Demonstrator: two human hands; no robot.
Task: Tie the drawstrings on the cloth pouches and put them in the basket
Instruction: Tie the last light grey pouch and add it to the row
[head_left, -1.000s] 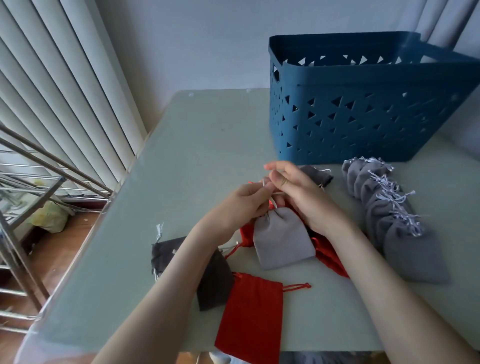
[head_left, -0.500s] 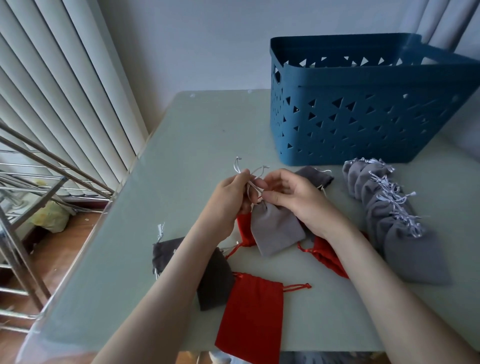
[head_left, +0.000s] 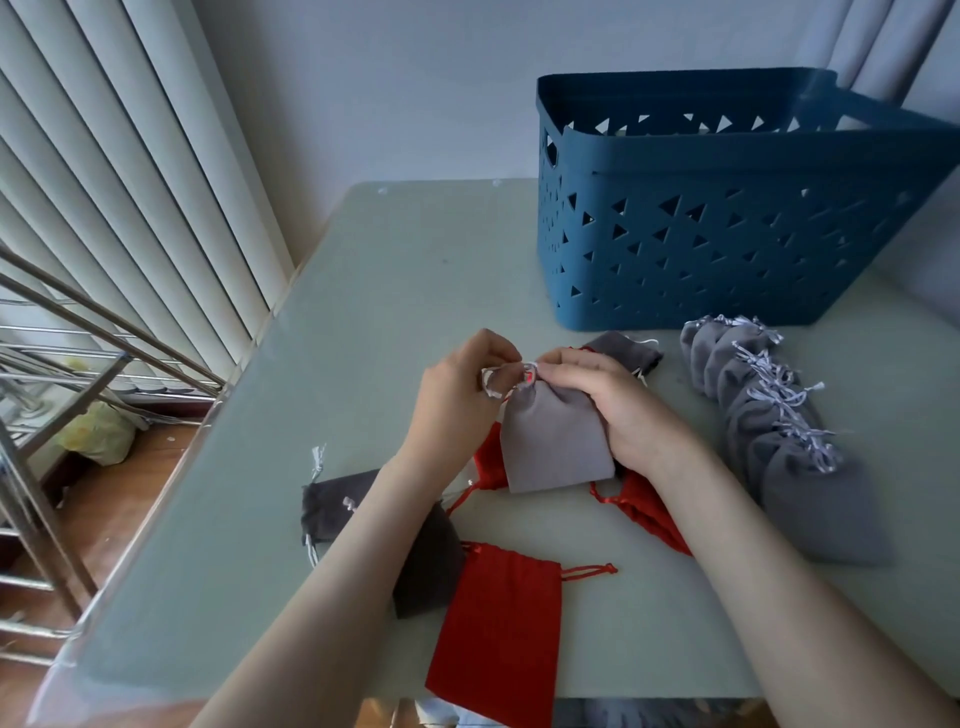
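Left grip (head_left: 457, 387) curled tight, fingers pinching white drawstring (head_left: 492, 378) looped at neck of light grey pouch (head_left: 550, 447)

Right grip (head_left: 605, 400) closed round gathered neck of same pouch, fingertips meeting cord beside my left

Pouch at centre of counter (head_left: 389, 312), lying over two red pouches (head_left: 488, 462)

Tied grey pouches (head_left: 779, 436) in row just right of my right grip

Blue basket (head_left: 727, 249) behind them, far right of counter

Flat red pouch (head_left: 498, 623) and dark grey pouch (head_left: 332, 504) near front edge, under my left forearm

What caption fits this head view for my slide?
Left hand pinches the drawstring, right hand grips the light grey pouch; tied grey pouches lie near the blue basket.
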